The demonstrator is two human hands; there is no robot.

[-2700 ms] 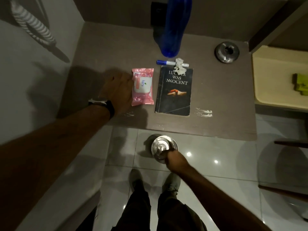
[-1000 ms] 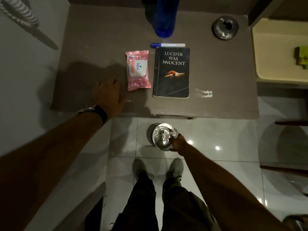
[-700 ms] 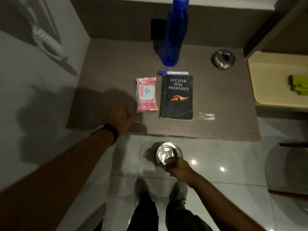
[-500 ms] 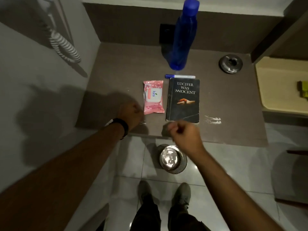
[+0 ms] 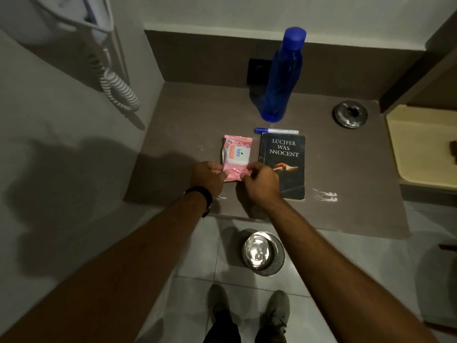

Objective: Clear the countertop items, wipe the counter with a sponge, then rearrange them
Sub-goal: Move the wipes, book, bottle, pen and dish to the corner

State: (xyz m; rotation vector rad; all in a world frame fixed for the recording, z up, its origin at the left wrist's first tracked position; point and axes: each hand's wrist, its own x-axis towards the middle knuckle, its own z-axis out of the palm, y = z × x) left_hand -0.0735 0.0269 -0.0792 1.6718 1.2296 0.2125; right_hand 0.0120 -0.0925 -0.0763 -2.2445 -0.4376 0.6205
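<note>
Both hands are pinching the near edge of the wipes pack (image 5: 236, 159): left hand (image 5: 207, 178), right hand (image 5: 259, 183). It looks light, soft, crinkly; gripping its sealed ends seems safest.

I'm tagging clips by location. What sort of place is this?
Probably a hotel room: a wall-mounted unit with a coiled cord, a small built-in counter with an ashtray, and a little metal bin on the tiled floor.

Dim light. Pale grey walls (image 5: 61, 134); wall-mounted phone with coiled cord (image 5: 118, 90) at far left. Brown backsplash (image 5: 197, 55) carries a dark socket plate (image 5: 257, 71). Glossy grey floor tiles (image 5: 197, 256) near. Cream-yellow surface (image 5: 420, 147) at right.
</note>
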